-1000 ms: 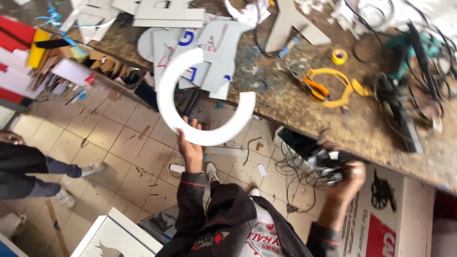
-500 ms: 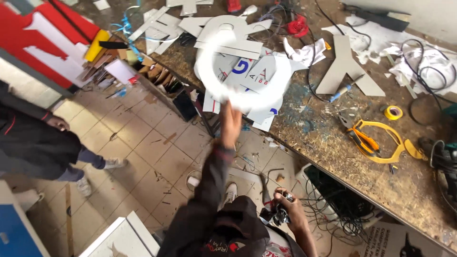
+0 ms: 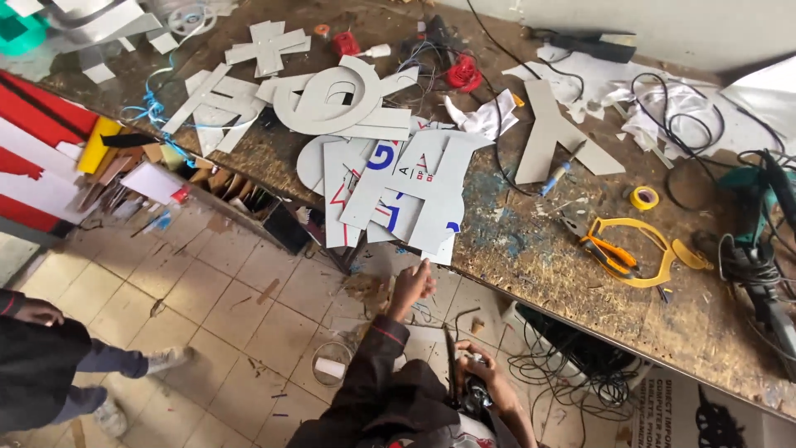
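My left hand (image 3: 410, 286) hangs just below the front edge of the workbench (image 3: 531, 249), fingers loosely apart and holding nothing. It is nearest the stack of flat white cut-out letters (image 3: 414, 178) that overhangs the edge. A white C-shaped cut-out (image 3: 292, 106) lies flat on top of other cut pieces further back on the bench. Low by my lap, my right hand (image 3: 485, 373) is closed around a dark tool (image 3: 452, 369) whose kind I cannot make out.
Orange pliers (image 3: 609, 253) on a yellow cut-out, a yellow tape roll (image 3: 644, 197), a green power tool (image 3: 763, 199) and tangled cables lie at the bench's right. Another person (image 3: 50, 365) stands at lower left. A red-and-white panel (image 3: 33, 149) leans at left. Scraps litter the tiled floor.
My left hand held the white C-shaped cut-out up over the bench; the cut-out now lies on the pile and the hand has dropped back, empty. My right hand has come in to my lap.
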